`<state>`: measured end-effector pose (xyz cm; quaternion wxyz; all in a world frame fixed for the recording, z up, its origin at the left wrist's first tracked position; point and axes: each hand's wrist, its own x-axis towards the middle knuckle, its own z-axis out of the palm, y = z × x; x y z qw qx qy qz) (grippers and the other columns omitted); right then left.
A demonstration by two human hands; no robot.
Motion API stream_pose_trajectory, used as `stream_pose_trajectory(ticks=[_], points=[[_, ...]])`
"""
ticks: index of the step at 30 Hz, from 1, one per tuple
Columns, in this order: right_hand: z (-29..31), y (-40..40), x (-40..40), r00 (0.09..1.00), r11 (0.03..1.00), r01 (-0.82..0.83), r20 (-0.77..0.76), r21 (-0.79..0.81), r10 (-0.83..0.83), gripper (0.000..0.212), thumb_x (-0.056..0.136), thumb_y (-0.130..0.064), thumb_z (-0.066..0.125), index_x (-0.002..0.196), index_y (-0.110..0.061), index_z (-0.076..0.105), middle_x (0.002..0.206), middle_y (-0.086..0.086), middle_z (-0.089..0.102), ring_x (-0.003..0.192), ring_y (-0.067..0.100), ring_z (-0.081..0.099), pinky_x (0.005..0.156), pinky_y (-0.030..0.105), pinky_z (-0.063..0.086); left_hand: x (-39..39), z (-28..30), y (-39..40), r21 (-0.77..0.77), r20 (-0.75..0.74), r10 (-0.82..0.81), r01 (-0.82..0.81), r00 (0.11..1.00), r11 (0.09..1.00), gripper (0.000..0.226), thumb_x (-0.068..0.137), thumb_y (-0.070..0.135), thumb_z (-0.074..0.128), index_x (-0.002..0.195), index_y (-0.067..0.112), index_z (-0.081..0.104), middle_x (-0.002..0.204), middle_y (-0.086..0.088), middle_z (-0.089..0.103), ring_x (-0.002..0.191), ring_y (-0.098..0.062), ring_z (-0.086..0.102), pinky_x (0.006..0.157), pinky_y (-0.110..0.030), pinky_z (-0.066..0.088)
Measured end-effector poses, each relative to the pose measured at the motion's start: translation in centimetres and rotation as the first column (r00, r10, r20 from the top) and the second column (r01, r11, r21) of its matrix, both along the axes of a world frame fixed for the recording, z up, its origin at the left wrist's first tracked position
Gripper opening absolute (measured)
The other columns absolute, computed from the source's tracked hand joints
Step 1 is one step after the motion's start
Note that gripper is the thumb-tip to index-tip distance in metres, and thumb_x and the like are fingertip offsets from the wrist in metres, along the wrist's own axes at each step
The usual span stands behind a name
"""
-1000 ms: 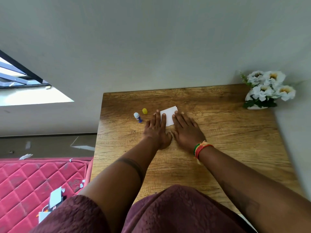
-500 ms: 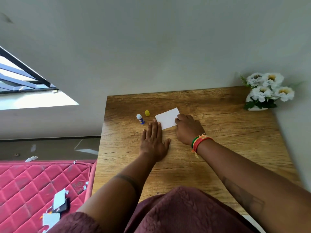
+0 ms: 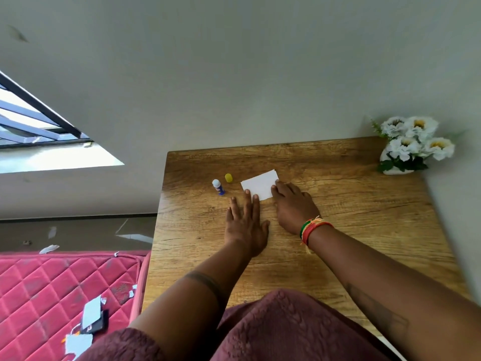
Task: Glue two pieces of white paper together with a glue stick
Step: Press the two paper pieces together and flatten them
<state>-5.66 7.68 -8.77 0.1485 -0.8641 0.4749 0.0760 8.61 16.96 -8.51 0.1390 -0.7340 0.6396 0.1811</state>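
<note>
Nearest the camera, a dark red textured garment (image 3: 273, 327) fills the bottom edge, with both bare forearms reaching forward over the brown wood-grain counter (image 3: 364, 230). The left hand (image 3: 246, 225) lies flat and released, palm down, its fingertips just touching the near edge of the white rectangular paper (image 3: 260, 185). The right hand (image 3: 292, 201), with a red, green and yellow woven bracelet (image 3: 312, 227) at the wrist, presses its curled fingers on the paper's right end, gripping nothing. Left of the paper stands the blue glue stick with white tip (image 3: 218, 186), uncapped, and its small yellow cap (image 3: 228, 177) just beyond. In the far right corner sits a white vase of white artificial flowers (image 3: 411, 144).
</note>
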Motion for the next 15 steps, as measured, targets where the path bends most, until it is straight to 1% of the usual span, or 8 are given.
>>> stream_pose_trajectory(ticks=[3,5,7,9,11,12,14,15], points=[[-0.8,0.3,-1.3,0.998,0.996,0.011,0.062,0.083,-0.016,0.063,0.101,-0.031,0.035,0.160,-0.025,0.014,0.170,-0.008,0.004,0.156,0.018,0.006,0.116,0.050,0.027,0.2,0.0,-0.3,0.009,-0.028,0.004,-0.004,1.000,1.000,0.079,0.101,0.061,0.012,0.157,0.017,-0.023,0.163,-0.010,-0.034,0.150,-0.045,-0.023,0.124,-0.054,0.005],[-1.0,0.8,-2.3,0.993,0.997,0.018,0.111,0.080,-0.027,0.064,0.103,-0.035,0.033,0.162,-0.025,0.008,0.170,-0.007,-0.002,0.156,0.014,-0.001,0.121,0.046,0.022,0.4,0.2,-0.4,-0.002,-0.035,-0.013,0.013,0.999,1.000,0.079,0.101,0.061,0.013,0.158,0.018,-0.022,0.162,-0.008,-0.035,0.150,-0.046,-0.021,0.124,-0.055,0.006],[-1.0,1.5,-2.8,0.989,0.999,0.025,0.148,0.026,-0.028,0.065,0.104,-0.036,0.037,0.161,-0.019,0.013,0.170,-0.001,0.004,0.157,0.017,0.003,0.123,0.042,0.022,0.5,0.0,-0.3,-0.003,-0.034,-0.028,0.028,0.999,1.000,0.080,0.101,0.062,0.014,0.158,0.018,-0.020,0.162,-0.006,-0.037,0.150,-0.048,-0.019,0.124,-0.056,0.008],[-1.0,2.1,-2.7,0.988,0.999,0.042,0.149,0.000,-0.041,0.064,0.103,-0.034,0.040,0.160,-0.015,0.020,0.170,0.003,0.009,0.157,0.021,0.006,0.124,0.042,0.022,0.6,0.0,-0.5,0.014,-0.035,-0.037,0.037,0.999,0.999,0.081,0.101,0.062,0.015,0.158,0.018,-0.020,0.163,-0.005,-0.034,0.150,-0.049,-0.017,0.123,-0.056,0.010],[-0.6,1.4,-2.1,0.987,0.998,0.061,0.146,0.021,-0.063,0.060,0.101,-0.032,0.043,0.157,-0.013,0.030,0.168,0.007,0.016,0.155,0.026,0.013,0.123,0.043,0.025,0.8,0.2,-0.8,0.033,-0.049,-0.032,0.034,0.998,0.999,0.080,0.101,0.062,0.017,0.158,0.019,-0.019,0.165,-0.004,-0.030,0.150,-0.049,-0.016,0.121,-0.056,0.011],[-0.2,0.6,-1.7,0.988,0.997,0.069,0.138,0.035,-0.074,0.057,0.100,-0.032,0.044,0.154,-0.014,0.038,0.165,0.009,0.022,0.152,0.029,0.018,0.121,0.044,0.028,0.9,0.3,-0.9,0.036,-0.056,-0.030,0.032,0.998,0.999,0.081,0.101,0.062,0.018,0.159,0.019,-0.018,0.166,-0.003,-0.028,0.151,-0.049,-0.016,0.121,-0.057,0.011],[0.9,-1.5,-1.5,0.984,0.989,0.113,0.123,0.097,-0.125,0.047,0.100,-0.031,0.046,0.144,-0.019,0.054,0.160,0.009,0.033,0.147,0.032,0.027,0.118,0.045,0.033,1.0,0.6,-1.0,0.041,-0.073,-0.029,0.032,0.997,0.999,0.080,0.102,0.062,0.022,0.159,0.021,-0.016,0.167,-0.001,-0.026,0.151,-0.048,-0.014,0.121,-0.057,0.012],[1.5,-2.5,-1.6,0.982,0.981,0.133,0.112,0.141,-0.149,0.044,0.100,-0.031,0.047,0.141,-0.022,0.059,0.158,0.006,0.037,0.145,0.032,0.029,0.117,0.045,0.034,1.0,0.8,-1.2,0.046,-0.087,-0.023,0.027,0.996,0.999,0.079,0.102,0.060,0.025,0.160,0.022,-0.013,0.168,-0.001,-0.023,0.151,-0.048,-0.012,0.120,-0.058,0.014]])
